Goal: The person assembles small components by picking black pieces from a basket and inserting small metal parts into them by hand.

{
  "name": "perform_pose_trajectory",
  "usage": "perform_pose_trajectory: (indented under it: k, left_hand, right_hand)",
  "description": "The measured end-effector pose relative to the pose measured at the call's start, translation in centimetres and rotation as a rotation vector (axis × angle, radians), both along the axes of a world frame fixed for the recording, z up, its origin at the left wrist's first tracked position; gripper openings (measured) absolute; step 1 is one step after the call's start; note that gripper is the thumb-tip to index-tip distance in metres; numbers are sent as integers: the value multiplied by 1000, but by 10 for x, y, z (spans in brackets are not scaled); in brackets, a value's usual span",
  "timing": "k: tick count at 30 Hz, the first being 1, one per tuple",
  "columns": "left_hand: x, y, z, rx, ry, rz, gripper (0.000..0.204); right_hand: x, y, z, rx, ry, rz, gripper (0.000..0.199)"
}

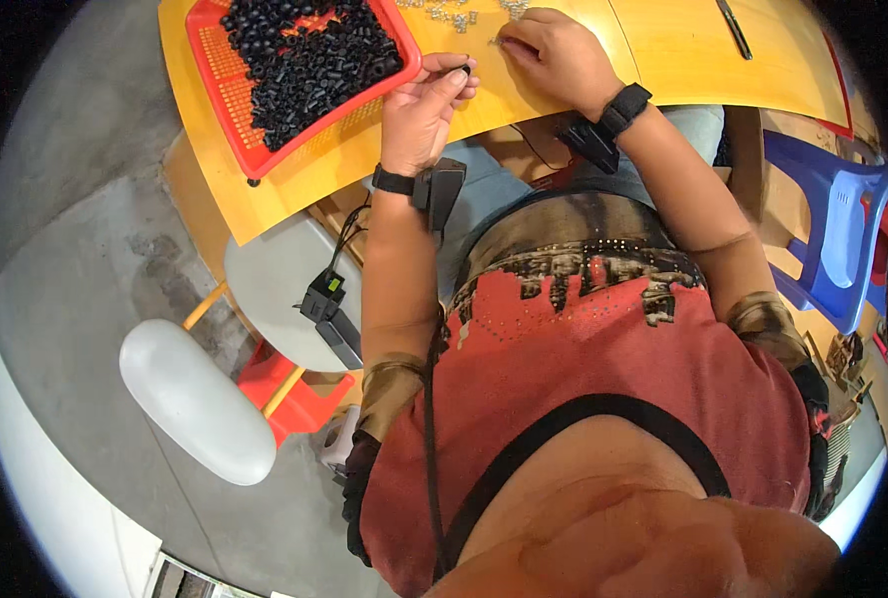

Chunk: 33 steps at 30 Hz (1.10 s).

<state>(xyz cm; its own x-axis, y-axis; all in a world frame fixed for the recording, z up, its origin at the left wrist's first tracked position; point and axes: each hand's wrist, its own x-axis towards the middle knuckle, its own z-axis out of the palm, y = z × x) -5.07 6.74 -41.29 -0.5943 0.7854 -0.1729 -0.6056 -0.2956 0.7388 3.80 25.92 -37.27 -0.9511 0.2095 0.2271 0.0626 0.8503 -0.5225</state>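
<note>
"Where was the small black part (463, 71)?"

"Between the thumb and fingers of the left hand (424, 115), which pinched it just beside the red basket (227, 75)."

"And the right hand (564, 60)?"

"Its fingers were drawn together low over the yellow tabletop (683, 70), near some scattered silver pieces (454, 18); I couldn't tell whether they gripped one."

"What lay in the basket?"

"A heap of black parts (324, 85)."

"Farther out?"

"A black pen (734, 30) lay to the right, and a blue stool (833, 209) stood beside the tabletop."
</note>
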Motion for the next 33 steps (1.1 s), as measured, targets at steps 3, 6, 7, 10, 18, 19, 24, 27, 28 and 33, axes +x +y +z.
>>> perform_pose_trajectory:
  k: [3, 6, 7, 10, 18, 19, 24, 27, 28, 33]
  left_hand:
    - [-1, -2, -1, -13, -8, 12, 20]
    - [-1, -5, -2, -18, -2, 25, 20]
    - [-2, -5, -3, -20, -4, 19, 20]
    - [-5, -7, -3, -36, 0, 14, 19]
    - [-5, -3, -10, -43, 2, 39, 19]
    - [-6, -3, -10, -29, 1, 37, 19]
    - [-7, -1, -11, -18, 13, 13, 19]
    - [-5, 0, -11, -15, 16, 15, 19]
    - [-4, 0, -11, -22, 20, 19, 19]
    - [-3, 2, -6, -40, 27, 9, 20]
  right_hand:
    - [-1, 2, -4, -84, 519, 154, 11]
    - [10, 7, 9, -40, 23, 28, 11]
    - [14, 11, 9, -48, 4, 6, 11]
    - [20, 13, 10, -57, -34, -34, 12]
    - [18, 17, 4, -75, -18, -26, 13]
    - [21, 20, -8, -2, 12, 21, 15]
    - [15, 14, -6, 19, -217, 36, 28]
    - [10, 12, 8, -101, 6, 19, 13]
    - [10, 14, 9, -75, 19, -8, 13]
    - [9, 28, 20, -28, 59, -71, 16]
